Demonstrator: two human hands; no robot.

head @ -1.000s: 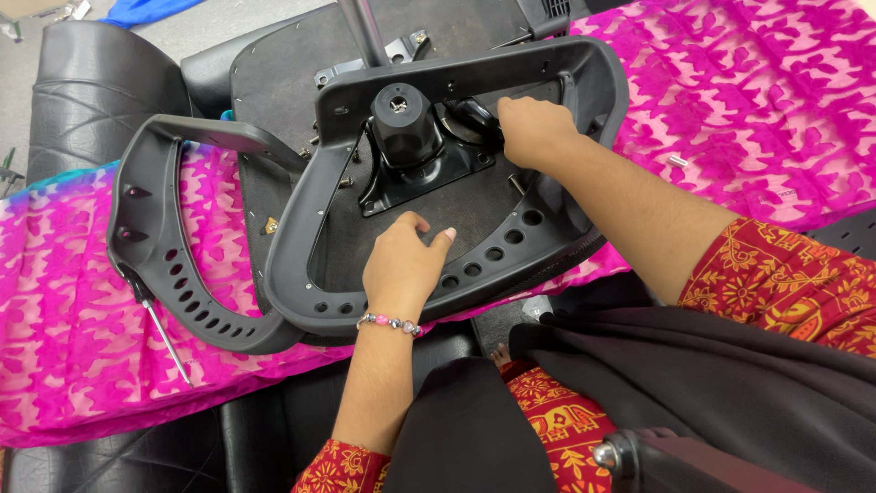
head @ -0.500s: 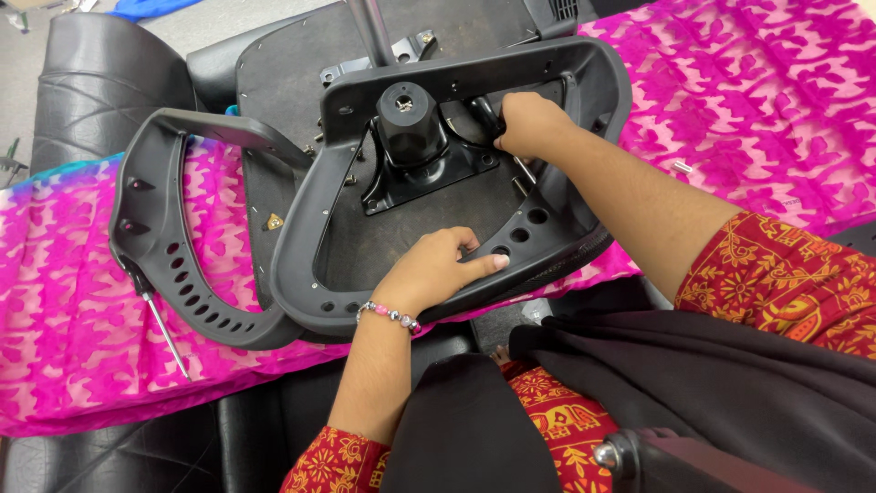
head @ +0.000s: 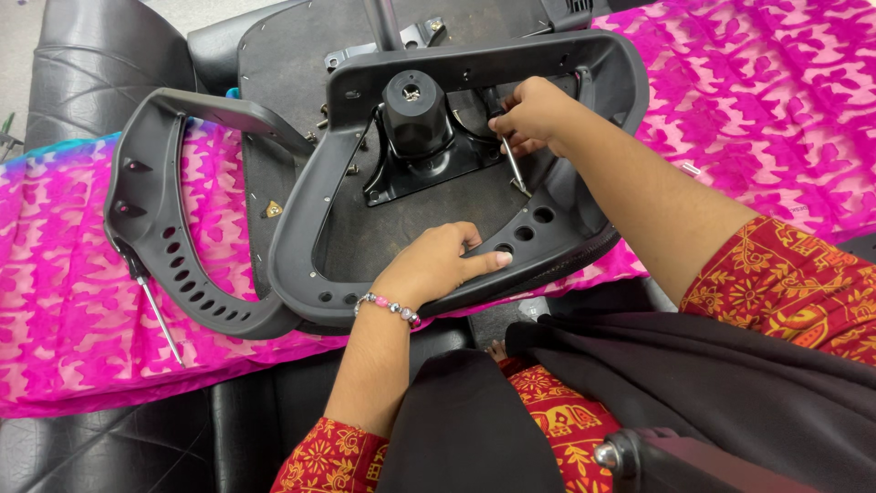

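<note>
Pink patterned cloth (head: 757, 110) is covering the surface under an upturned black chair seat (head: 301, 110). Right hand (head: 534, 114) is pinching a metal hex key (head: 514, 164) beside the seat mechanism (head: 415, 137). Left hand (head: 433, 265), fingers loosely together, is resting on the grey armrest frame (head: 566, 237).

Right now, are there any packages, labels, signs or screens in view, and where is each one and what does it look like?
Sticker: a small yellow triangular label on the dark underside of the seat, left of the black armrest frame.
No packages, signs or screens show.
</note>
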